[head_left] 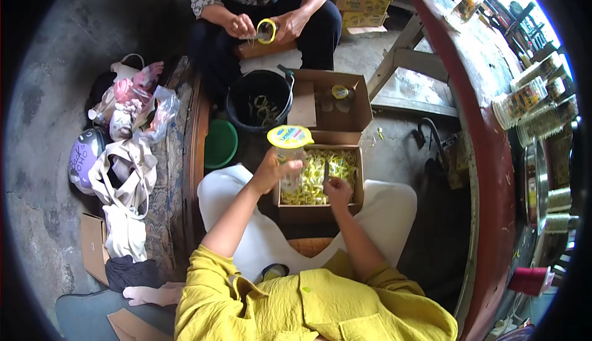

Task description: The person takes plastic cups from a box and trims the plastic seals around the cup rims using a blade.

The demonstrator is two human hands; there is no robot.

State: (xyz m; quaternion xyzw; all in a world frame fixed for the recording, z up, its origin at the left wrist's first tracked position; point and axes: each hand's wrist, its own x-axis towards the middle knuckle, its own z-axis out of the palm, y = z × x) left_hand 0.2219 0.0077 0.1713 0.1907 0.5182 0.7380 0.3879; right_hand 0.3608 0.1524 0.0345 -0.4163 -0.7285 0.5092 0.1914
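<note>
My left hand is wrapped round a clear plastic cup, held upright with a printed yellow-and-white film lid on top. Closed round a narrow dark blade, like a small knife, my right hand is over the right side of a cardboard box. Thin yellow plastic trimmings fill that box, which sits between my knees. The lower end of the blade is hidden in my fingers.
Opposite sits a person whose hands hold a yellow-rimmed cup. Between us stand a black bucket with yellow strips and an open carton with cups. A red-edged table runs along the right; bags lie left.
</note>
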